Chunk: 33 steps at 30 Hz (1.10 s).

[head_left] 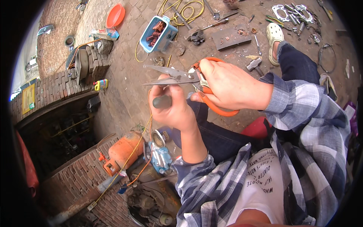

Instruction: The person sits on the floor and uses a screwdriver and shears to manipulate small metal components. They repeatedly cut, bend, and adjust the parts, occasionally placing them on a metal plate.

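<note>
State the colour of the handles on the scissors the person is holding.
Orange; the scissors have orange handles gripped by the right hand, shown best in the head view.

Counts of what lies around the seated person on the brick paving

Two hands are up: the left hand (172,109) holds one dark rod (162,101), the right hand (230,89) holds one pair of orange-handled scissors (196,81). On the ground: one orange bowl (115,16), one blue tub (158,34), one orange gas cylinder (123,151), one coil of yellow hose (185,9), one dark flat plate (230,36), two hammers, one near the tub (193,32) and one by the knee (254,63), one cream clog (274,38), and two metal gaskets (280,12) (305,13). The small loose tools beside the gaskets are too many and too tangled to count.
</note>
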Each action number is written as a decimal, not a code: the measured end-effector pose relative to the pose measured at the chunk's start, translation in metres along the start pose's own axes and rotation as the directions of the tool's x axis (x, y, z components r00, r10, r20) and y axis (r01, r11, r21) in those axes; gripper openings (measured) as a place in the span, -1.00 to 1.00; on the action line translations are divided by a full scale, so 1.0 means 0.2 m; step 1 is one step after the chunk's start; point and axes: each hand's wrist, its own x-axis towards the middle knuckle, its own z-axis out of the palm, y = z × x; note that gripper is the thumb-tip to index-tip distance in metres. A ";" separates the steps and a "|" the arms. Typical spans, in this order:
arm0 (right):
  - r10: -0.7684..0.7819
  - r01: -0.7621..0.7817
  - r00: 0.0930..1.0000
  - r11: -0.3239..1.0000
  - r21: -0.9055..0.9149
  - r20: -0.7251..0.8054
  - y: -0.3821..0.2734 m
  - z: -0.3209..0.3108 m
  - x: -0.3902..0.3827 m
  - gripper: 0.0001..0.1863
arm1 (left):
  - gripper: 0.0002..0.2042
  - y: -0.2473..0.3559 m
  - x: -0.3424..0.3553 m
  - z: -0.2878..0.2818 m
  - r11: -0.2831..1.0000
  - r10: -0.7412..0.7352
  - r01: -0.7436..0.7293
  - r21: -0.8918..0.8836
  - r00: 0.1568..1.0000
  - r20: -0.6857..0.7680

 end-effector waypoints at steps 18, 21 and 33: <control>-0.124 0.096 0.968 0.986 -0.136 -0.218 0.03 0.05 0.02 -0.35 | -0.89 -0.03 0.02 0.03 0.996 0.083 -0.081 0.039 0.995 -0.051; -0.056 0.039 0.986 0.993 -0.114 -0.155 0.02 0.03 0.02 -0.34 | -0.88 -0.02 0.02 0.02 0.992 0.082 -0.078 0.099 0.996 -0.042; -0.085 0.039 0.979 0.970 -0.240 -0.184 0.03 0.04 0.03 -0.31 | -0.93 -0.01 0.03 0.05 0.977 0.121 -0.111 0.183 0.992 -0.044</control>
